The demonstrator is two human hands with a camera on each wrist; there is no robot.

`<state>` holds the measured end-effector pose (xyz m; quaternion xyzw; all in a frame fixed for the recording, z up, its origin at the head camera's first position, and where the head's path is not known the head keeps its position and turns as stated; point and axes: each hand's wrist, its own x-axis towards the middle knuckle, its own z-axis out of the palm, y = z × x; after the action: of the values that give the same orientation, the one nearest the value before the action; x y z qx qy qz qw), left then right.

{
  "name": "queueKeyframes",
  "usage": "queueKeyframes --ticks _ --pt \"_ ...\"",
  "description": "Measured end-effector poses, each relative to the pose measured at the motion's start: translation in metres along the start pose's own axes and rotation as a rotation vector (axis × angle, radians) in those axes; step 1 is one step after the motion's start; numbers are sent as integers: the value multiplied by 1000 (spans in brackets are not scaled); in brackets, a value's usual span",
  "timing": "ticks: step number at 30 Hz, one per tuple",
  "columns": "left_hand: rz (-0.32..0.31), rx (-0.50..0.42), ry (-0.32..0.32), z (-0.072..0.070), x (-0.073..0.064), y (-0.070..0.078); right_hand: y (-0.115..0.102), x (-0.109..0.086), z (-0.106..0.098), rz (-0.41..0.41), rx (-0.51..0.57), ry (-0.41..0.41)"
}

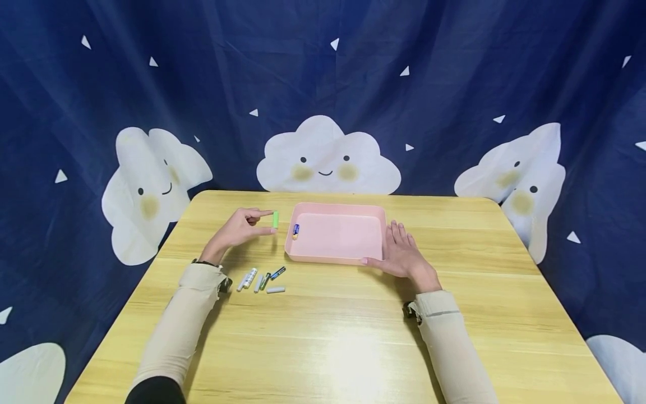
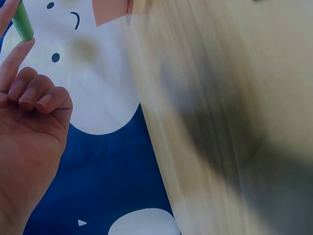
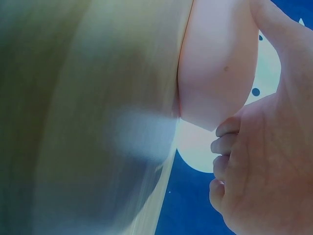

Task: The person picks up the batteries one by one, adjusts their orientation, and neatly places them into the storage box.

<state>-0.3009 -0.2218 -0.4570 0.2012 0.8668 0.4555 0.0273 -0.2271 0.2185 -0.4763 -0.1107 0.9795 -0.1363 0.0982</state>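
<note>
Left hand (image 1: 241, 227) pinches green cylinder (image 1: 275, 219) left of pink tray (image 1: 338, 231) (blue battery (image 1: 296, 229) inside) | Right hand (image 1: 402, 255), spread wide, touches tray's right end

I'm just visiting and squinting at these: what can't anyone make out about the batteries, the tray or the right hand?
- Head view: print on the loose batteries, too small to read.
- Left wrist view: the upper end of the green cylinder, cut off by the top edge; most of the pink tray too.
- Right wrist view: the tray's inside, hidden by its outer wall; the right hand's thumb tip, cut off by the top edge.
</note>
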Motion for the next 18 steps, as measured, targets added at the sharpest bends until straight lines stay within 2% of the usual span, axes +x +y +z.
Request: queueKeyframes --ticks 3,10,18 --pt "1 -12 -6 5 7 1 0 0 0 -2 1 2" --pt "4 37 -24 16 20 5 -1 0 -1 -4 -7 -2" --pt "9 84 -83 27 33 14 0 0 -1 -3 -5 -3"
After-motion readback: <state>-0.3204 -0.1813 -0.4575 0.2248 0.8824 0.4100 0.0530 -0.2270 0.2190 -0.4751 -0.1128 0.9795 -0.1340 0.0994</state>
